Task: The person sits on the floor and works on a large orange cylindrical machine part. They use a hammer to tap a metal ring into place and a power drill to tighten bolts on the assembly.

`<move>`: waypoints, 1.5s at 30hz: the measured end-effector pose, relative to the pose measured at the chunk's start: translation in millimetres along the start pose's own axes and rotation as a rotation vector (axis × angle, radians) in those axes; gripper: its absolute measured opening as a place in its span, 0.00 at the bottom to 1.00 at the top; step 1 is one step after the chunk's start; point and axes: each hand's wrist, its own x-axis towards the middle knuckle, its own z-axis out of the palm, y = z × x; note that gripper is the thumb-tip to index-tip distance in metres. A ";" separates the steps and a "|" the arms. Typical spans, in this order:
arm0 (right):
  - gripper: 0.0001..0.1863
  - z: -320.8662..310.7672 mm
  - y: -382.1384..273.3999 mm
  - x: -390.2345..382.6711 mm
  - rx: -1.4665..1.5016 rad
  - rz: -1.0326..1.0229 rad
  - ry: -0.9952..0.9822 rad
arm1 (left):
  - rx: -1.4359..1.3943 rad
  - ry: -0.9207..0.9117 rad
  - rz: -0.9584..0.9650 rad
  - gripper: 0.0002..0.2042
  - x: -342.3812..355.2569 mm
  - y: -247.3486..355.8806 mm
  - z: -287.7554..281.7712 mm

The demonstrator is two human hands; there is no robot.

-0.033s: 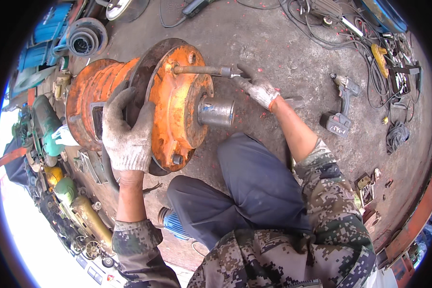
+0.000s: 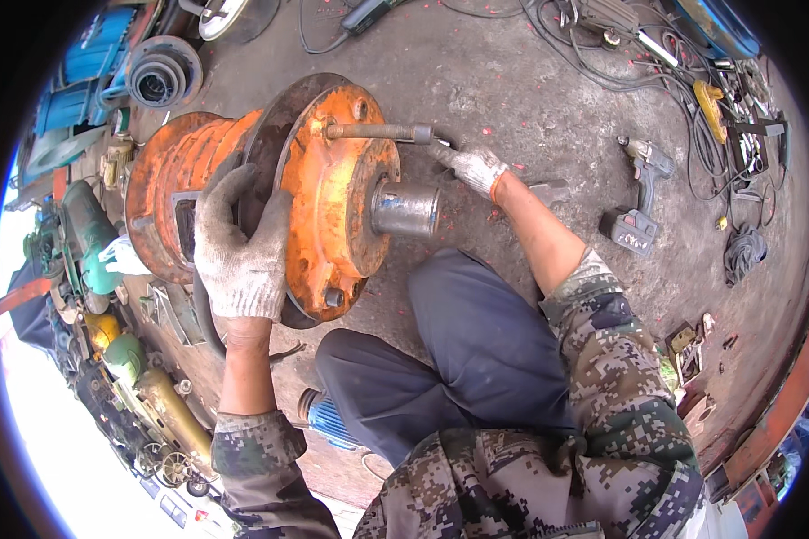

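A large orange flanged machine (image 2: 333, 251), worn and rusty, lies on its side with its bare steel shaft (image 2: 406, 209) pointing right. My left hand (image 2: 243, 251), in a grey-white knit glove, grips its flange rim, thumb on the orange face and fingers over the dark ring. A long threaded bolt (image 2: 377, 132) with a round head sticks out of the flange's upper hole. At that head, the fingertips of my gloved right hand (image 2: 475, 169) are pinched together; the exact contact is partly hidden. A shorter bolt head (image 2: 333, 297) sits low on the flange.
On the floor to the right lies a cordless impact wrench (image 2: 640, 193). Beyond it are tangled black cables (image 2: 706, 135), a yellow-handled tool (image 2: 711, 110) and a coiled cord (image 2: 744, 255). A blue motor (image 2: 331, 420) sits by my knee. Assorted machine parts (image 2: 157, 395) line the left side.
My right hand has shifted slightly, its raised finger coming down and the fingers drawing together at the bolt head. The left hand and the machine stay nearly where they were.
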 end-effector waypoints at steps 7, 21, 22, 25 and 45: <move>0.18 -100.7 44.5 -14.8 -0.058 0.140 0.262 | 0.194 -0.055 0.001 0.20 -2.6 3.6 -11.9; 0.30 -43.9 139.6 -193.0 -0.778 0.363 0.459 | 0.135 -0.165 -0.038 0.30 16.7 18.2 -2.5; 0.30 -40.8 142.0 -194.6 -0.767 0.413 0.426 | 0.359 -0.265 -0.088 0.33 27.3 28.5 -7.4; 0.30 -52.7 155.9 -191.2 -0.662 0.426 0.321 | 0.552 -0.449 -0.164 0.32 55.7 40.7 -11.7; 0.10 7.5 23.7 -206.5 0.911 0.853 0.343 | 0.193 -0.449 -0.186 0.39 48.7 8.5 -3.7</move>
